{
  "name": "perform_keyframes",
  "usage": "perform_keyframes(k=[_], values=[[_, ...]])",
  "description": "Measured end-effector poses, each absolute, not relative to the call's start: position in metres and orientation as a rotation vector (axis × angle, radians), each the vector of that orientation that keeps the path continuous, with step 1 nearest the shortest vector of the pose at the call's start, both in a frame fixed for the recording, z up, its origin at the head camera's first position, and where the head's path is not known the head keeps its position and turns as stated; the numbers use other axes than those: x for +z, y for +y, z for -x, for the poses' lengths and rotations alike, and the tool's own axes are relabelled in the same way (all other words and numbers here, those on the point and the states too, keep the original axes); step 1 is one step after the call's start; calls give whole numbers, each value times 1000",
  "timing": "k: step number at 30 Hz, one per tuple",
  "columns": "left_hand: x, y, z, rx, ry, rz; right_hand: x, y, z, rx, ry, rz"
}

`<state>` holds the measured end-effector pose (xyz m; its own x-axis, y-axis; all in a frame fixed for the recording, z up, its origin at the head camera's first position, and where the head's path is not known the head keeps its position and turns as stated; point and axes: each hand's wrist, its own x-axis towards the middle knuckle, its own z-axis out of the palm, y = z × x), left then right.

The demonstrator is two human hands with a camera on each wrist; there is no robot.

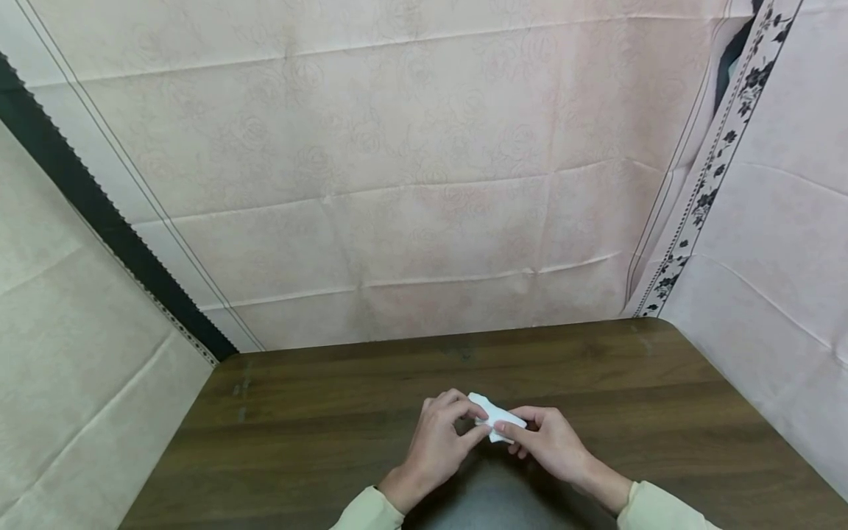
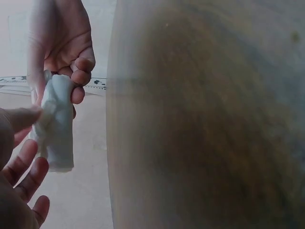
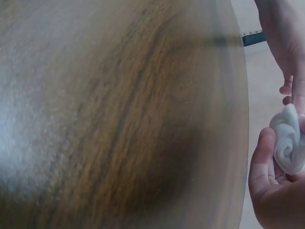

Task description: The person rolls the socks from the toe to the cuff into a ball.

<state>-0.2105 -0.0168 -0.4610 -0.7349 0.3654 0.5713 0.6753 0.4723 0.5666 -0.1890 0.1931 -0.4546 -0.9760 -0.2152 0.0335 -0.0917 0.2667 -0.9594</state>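
Our left hand and right hand meet above the near edge of the table, both pinching a small white roll between thumb and fingertips. The roll sits between the hands, at about 1 o'clock from the left hand and 10 o'clock from the right. In the right wrist view its end shows a spiral of wound layers. We see pale sleeves at 6 o'clock. Beyond the hands the dark wood runs toward 12 o'clock, where a pinkish cloth hangs as a backdrop.
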Motion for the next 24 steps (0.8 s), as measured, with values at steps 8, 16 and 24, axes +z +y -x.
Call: perform_keyframes(k=[8,16,24], values=[[-464,-18,215,-1146,-2284,874,-455,194,190,-1834,2415,305],[-462,-19,214,-1160,-2371,812,-458,195,191,-1834,2416,313],[-460,-20,215,-1166,-2435,801,-457,195,190,-1849,2429,343]])
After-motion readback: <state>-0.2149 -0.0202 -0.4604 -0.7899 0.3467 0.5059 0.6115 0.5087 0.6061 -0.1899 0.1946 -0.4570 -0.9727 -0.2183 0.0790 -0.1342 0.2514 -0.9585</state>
